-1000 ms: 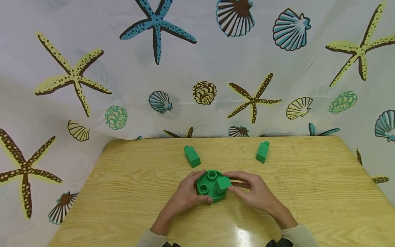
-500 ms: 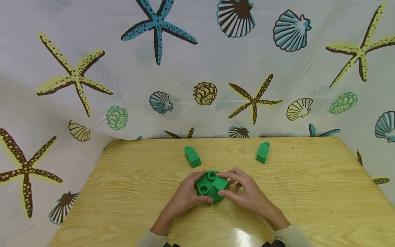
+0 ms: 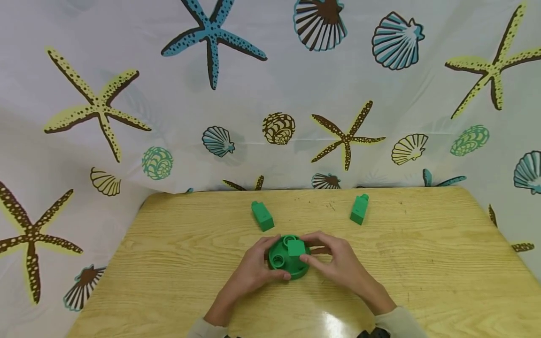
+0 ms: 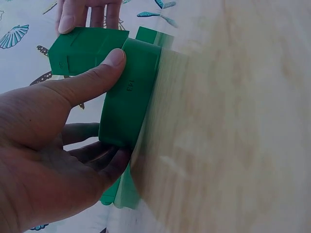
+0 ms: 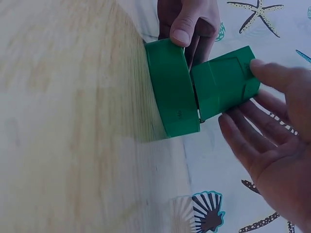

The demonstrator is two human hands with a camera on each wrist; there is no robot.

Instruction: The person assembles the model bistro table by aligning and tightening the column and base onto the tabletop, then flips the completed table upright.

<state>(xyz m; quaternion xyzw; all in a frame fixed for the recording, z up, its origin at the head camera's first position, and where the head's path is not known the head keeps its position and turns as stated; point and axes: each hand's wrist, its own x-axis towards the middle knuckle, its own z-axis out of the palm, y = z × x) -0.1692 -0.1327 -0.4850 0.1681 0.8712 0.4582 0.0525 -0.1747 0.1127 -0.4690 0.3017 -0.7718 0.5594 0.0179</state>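
Observation:
A round green base [image 3: 299, 273] with two ring-shaped sockets in sight rests on the table; its side shows in the left wrist view as a smooth green wall [image 4: 131, 92]. My left hand [image 3: 252, 267] grips this base by its left side, thumb on the near rim and fingers round the far one. A green rectangular block [image 3: 296, 248] stands over the base, slightly tilted in the right wrist view [image 5: 221, 80], its lower end at the base's top. My right hand [image 3: 342, 260] pinches the block near its upper end between thumb and fingers.
Behind the base, two more green blocks with a round knob at one end lie on the wooden table [image 3: 181, 263], one at left [image 3: 262, 217] and one at right [image 3: 359, 209]. A white curtain [image 3: 249, 103] printed with starfish and shells hangs round the table's back and sides.
The block in my right hand has shifted left over the base and turned, so its top now faces squarely. My right hand moved left with it; my left hand keeps its grip.

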